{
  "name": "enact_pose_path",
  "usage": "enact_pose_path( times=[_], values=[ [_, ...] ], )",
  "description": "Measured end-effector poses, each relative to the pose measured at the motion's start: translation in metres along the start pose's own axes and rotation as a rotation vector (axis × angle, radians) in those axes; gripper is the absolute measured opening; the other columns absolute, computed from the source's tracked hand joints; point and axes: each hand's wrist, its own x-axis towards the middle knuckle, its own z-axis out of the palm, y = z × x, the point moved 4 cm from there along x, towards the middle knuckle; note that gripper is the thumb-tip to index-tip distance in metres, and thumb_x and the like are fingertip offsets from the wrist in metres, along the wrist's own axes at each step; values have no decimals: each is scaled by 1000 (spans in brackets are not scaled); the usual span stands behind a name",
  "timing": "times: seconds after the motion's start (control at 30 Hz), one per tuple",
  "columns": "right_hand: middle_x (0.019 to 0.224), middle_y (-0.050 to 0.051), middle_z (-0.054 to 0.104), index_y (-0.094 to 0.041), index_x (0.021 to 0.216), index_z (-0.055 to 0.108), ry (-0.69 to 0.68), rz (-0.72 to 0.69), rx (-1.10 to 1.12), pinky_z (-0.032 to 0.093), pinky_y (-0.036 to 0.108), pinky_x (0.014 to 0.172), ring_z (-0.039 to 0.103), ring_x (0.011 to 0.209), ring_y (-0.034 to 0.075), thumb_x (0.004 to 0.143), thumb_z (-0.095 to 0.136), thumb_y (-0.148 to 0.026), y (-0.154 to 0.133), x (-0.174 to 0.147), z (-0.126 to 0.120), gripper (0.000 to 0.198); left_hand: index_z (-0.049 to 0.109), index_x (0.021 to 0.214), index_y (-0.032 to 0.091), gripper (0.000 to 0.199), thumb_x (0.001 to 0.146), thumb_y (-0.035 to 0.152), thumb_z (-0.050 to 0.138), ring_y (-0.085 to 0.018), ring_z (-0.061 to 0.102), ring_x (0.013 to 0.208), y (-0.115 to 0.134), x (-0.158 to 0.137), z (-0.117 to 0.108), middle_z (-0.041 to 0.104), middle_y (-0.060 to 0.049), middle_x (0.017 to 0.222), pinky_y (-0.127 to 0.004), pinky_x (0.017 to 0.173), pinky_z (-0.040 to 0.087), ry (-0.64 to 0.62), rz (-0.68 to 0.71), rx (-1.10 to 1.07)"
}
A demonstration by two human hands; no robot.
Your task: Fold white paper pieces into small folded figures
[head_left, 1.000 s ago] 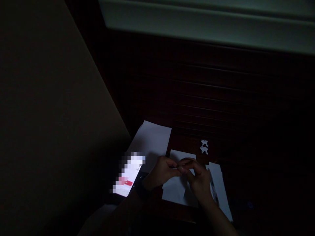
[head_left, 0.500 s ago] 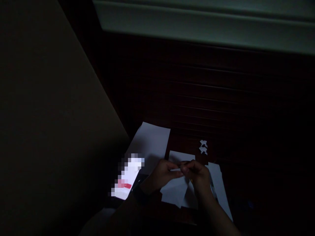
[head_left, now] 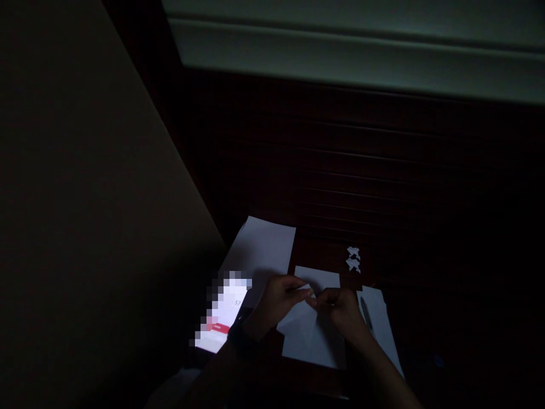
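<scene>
Above the white sheets, my left hand (head_left: pixel 281 298) is closed, its thumb and fingers pinching a small piece of white paper (head_left: pixel 307 288). A dark band circles that wrist. My right hand (head_left: pixel 341 309) meets it from the other side, fingertips curled together at the paper's edge. How the paper is folded is too dim to make out. Beneath both hands lie overlapping white sheets (head_left: pixel 317 352). Two small folded paper shapes (head_left: pixel 353 259) rest beyond my right hand.
A larger white sheet (head_left: pixel 268 241) lies at the back left. Left of my wrist glows a phone screen (head_left: pixel 225 318), partly pixelated. On the right, a pen (head_left: pixel 366 313) lies on more white paper (head_left: pixel 387 335). A pale wall (head_left: pixel 106 199) borders the left side.
My right hand has lowered slightly and turned, uncovering the pen. The paper between my fingers has tilted and shows more of its face. The view has shifted a little.
</scene>
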Motion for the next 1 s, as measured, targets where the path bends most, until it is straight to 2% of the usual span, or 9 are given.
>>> enact_pose_path(
  times=[0.2, 0.3, 0.5, 0.57, 0.7, 0.87, 0.93, 1.0],
  values=[
    [60, 1, 63, -15, 64, 67, -21, -12, 38, 36, 23, 50, 53, 55, 14, 71, 65, -33, -3, 0, 4, 19, 68, 67, 13, 17, 67, 30, 67, -17, 61, 63, -8, 0, -2, 68, -5, 66, -25, 57, 45, 106, -82, 33],
    [56, 0, 60, -15, 59, 65, -6, -20, 55, 35, 23, 48, 51, 52, 13, 70, 65, -33, -3, -1, 4, 21, 66, 63, 12, 16, 65, 28, 68, -15, 59, 59, -8, 0, -2, 66, -4, 62, -24, 54, 44, 122, -89, 29],
    [51, -2, 57, -15, 56, 64, -56, -11, 94, 32, 22, 45, 46, 47, 11, 68, 66, -33, 1, 2, 5, 21, 69, 72, 13, 16, 70, 29, 65, -16, 62, 69, -3, 1, -4, 69, -5, 72, -24, 62, 45, -49, 2, 64],
    [50, -2, 57, -15, 54, 65, -57, 3, 75, 32, 22, 45, 46, 46, 11, 66, 68, -33, 3, 3, 4, 21, 69, 74, 13, 17, 72, 29, 63, -16, 62, 71, -2, 1, -3, 69, -5, 74, -24, 64, 45, -69, 42, 91],
    [52, -1, 60, -16, 55, 66, -37, -10, 35, 34, 22, 46, 50, 48, 13, 67, 66, -30, 1, 3, 5, 18, 67, 69, 14, 14, 73, 26, 61, -16, 60, 66, -4, 2, 0, 67, -4, 69, -23, 60, 44, 3, 66, 155],
    [66, 2, 68, -18, 68, 69, 46, -87, -13, 40, 24, 55, 59, 62, 18, 68, 63, -25, -10, 2, 8, 10, 67, 67, 17, 10, 71, 23, 60, -17, 61, 66, -8, 1, 7, 68, -3, 69, -24, 61, 45, 136, 65, 221],
    [63, 2, 67, -17, 65, 69, 94, -86, -32, 40, 24, 54, 59, 61, 18, 69, 62, -26, -12, 2, 8, 12, 68, 67, 17, 10, 71, 21, 59, -17, 62, 66, -7, 1, 9, 69, -3, 68, -25, 63, 46, 148, 64, 208],
    [57, 2, 64, -16, 59, 67, 113, -75, -24, 39, 24, 52, 57, 57, 17, 70, 61, -29, -11, 4, 6, 18, 69, 68, 18, 13, 72, 23, 58, -18, 63, 68, -2, 3, 10, 69, -3, 69, -26, 66, 47, 96, 73, 169]
  ],
)
